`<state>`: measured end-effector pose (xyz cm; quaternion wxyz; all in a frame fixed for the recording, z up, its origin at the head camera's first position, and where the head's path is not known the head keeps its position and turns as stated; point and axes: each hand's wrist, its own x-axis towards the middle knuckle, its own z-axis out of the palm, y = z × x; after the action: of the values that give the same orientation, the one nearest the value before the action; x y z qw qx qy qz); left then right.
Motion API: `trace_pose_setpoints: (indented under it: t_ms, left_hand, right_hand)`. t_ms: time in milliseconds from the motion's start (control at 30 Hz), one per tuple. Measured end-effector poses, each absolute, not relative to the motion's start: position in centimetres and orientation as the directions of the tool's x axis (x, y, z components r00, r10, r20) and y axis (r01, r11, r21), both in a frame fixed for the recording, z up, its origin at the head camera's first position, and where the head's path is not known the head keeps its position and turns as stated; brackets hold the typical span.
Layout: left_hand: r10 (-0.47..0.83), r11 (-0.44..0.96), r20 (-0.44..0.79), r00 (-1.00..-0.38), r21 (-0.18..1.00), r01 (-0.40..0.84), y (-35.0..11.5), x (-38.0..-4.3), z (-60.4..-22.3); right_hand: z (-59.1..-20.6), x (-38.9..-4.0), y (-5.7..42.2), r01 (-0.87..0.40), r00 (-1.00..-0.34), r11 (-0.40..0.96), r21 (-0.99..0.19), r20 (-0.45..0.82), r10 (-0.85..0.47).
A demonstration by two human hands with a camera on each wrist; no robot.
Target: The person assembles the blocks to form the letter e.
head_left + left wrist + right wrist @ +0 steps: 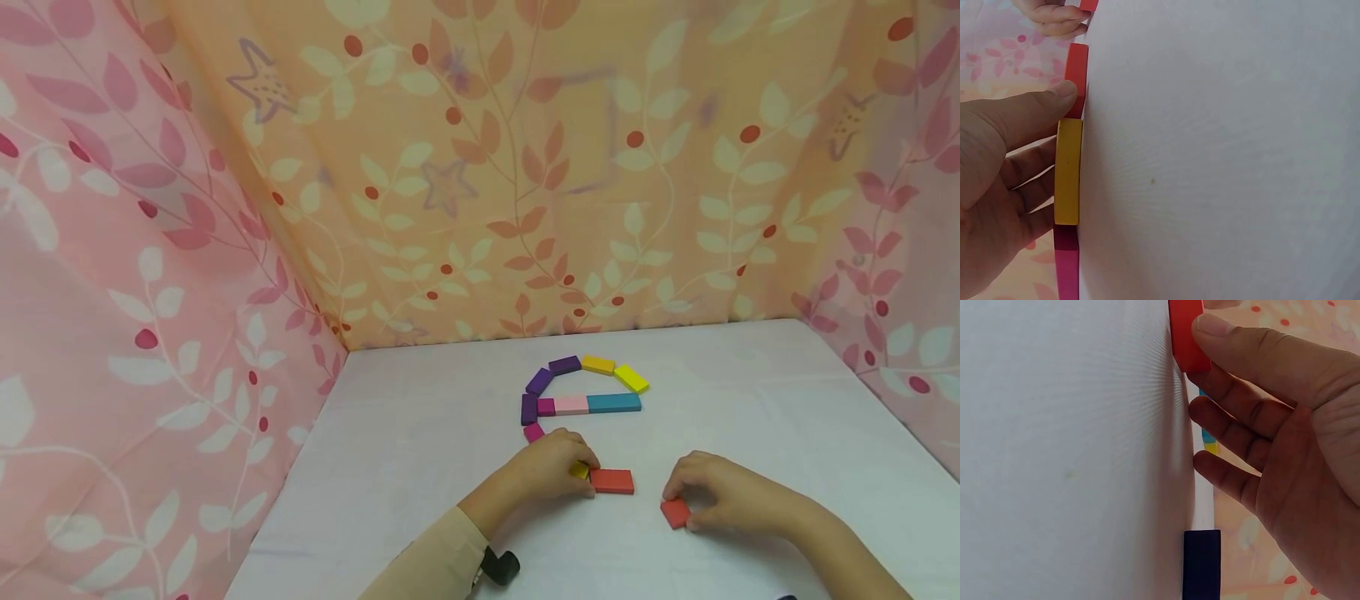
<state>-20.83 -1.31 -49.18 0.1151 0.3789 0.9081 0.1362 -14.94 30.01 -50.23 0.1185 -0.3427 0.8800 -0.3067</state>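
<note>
My left hand (555,467) pinches the left end of a red block (612,482) lying on the white table, its thumb on the near side. A yellow block (1068,172) adjoins that red block and is partly hidden by the hand in the head view. Beyond the yellow one comes a magenta block (1067,262). To the right, my right hand (738,496) pinches a smaller red block (676,513) between thumb and index finger, apart from the first. In the right wrist view its other fingers are loosely curled beside the tabletop.
Purple blocks (539,382), an orange-yellow block (598,365) and a yellow block (632,379) form an arc behind the hands. A straight row with a pink block (572,406) and a blue block (615,403) crosses it. A navy block (1202,565) stands near the right hand.
</note>
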Motion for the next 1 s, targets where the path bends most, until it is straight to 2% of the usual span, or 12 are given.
trace_pose_setpoints:
  t_ms: [367, 1000]
  left_hand:
    - [0.692, 0.701, -0.126, -0.71, 0.35, 0.621, -1.34, -20.72, -49.21]
    - [0.695, 0.699, -0.125, -0.708, 0.35, 0.624, -1.41, -20.88, -49.59]
  right_hand:
    - [-50.06, -14.99, 29.74, -0.53, -0.737, 0.581, -0.617, -0.004, -0.676]
    - [-49.75, -15.54, 29.48, -0.51, -0.764, 0.626, -0.59, -0.024, -0.645]
